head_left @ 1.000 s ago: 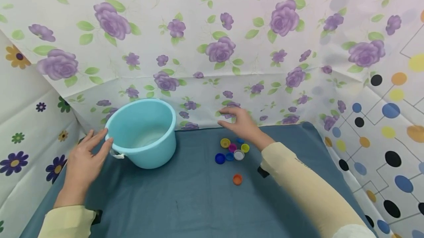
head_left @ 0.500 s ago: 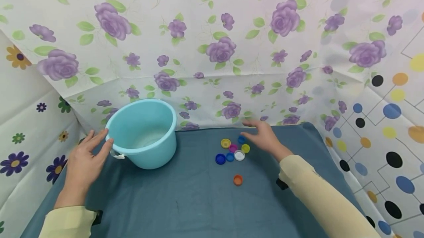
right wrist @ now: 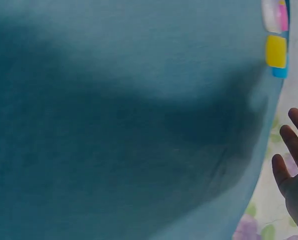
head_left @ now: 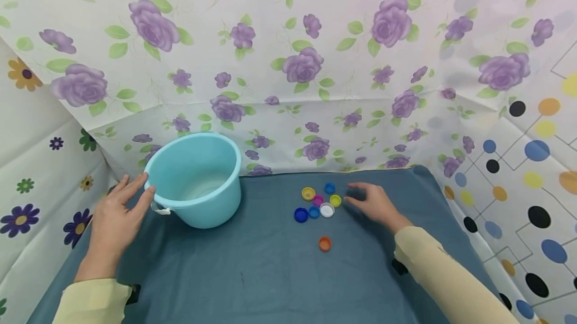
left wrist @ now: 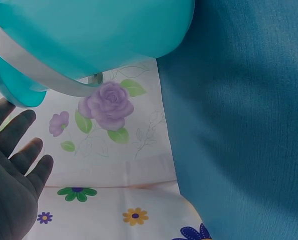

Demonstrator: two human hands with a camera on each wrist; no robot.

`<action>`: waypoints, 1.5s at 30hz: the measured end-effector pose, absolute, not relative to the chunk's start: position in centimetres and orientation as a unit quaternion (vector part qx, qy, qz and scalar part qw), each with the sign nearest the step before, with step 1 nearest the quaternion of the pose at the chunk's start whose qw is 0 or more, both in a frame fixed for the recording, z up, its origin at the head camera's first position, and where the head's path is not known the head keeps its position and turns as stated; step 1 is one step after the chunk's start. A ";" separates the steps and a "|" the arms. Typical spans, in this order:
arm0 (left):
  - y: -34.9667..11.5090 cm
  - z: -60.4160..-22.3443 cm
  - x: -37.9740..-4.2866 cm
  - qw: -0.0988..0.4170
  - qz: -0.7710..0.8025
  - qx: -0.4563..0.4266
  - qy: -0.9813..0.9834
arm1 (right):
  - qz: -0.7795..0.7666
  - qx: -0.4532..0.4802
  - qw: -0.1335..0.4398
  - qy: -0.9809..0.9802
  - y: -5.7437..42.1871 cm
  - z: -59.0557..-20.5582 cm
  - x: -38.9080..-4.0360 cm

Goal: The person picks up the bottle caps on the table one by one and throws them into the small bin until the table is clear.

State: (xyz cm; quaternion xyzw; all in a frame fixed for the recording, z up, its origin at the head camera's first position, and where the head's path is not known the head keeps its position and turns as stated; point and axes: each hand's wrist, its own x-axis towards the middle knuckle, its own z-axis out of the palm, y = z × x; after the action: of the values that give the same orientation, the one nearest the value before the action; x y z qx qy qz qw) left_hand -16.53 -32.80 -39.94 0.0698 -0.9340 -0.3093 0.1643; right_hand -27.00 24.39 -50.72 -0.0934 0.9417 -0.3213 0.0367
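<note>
Furthest left, the left hand (head_left: 112,214) is spread loosely, its fingertips at the near-left rim of the blue bucket (head_left: 214,214) without any curled hold. That light contact seems enough to steady the bucket, which stands upright on the bench (head_left: 266,279); a harder push could tip it or make it slide. The white handle (left wrist: 44,70) hangs down outside the wall and is best left there, clear of the mouth.

Next comes the group of small caps: dark blue cap (head_left: 301,215), golden cap (head_left: 308,194), mid-blue cap (head_left: 314,212), pink cap (head_left: 318,200). They sit close together, so a wide grab would probably scatter them; one straight-down pinch per cap looks safer. The orange cap (head_left: 325,244) lies apart, nearer the person, with room all round for the fingers. The white cap (head_left: 327,210), light blue cap (head_left: 330,188) and lime cap (head_left: 335,201) close the group on the right.

Just beside the lime cap is the right hand (head_left: 378,205), thumb and fingers well parted, holding nothing. From there, the lime cap looks the easiest to take, low and with fingertips only.
</note>
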 end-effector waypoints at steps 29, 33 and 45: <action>-33.0 -40.2 -16.6 0.172 -0.312 0.062 -0.932 | -0.257 -0.143 0.033 0.955 23.1 -54.0 -26.7; -33.0 -40.1 -16.6 0.173 -0.311 0.063 -0.932 | -0.262 -0.145 0.030 0.954 22.9 -54.0 -26.7; -32.9 -40.0 -16.7 0.164 -0.307 0.076 -0.935 | -0.279 -0.140 0.025 0.950 22.6 -53.8 -26.8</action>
State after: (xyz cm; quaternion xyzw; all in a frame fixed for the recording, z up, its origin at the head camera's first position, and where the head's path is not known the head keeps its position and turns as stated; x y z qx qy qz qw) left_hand -16.66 -32.88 -39.99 0.0759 -0.9346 -0.3067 0.1636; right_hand -26.75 22.63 -53.79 -0.1398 0.9498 -0.2789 0.0253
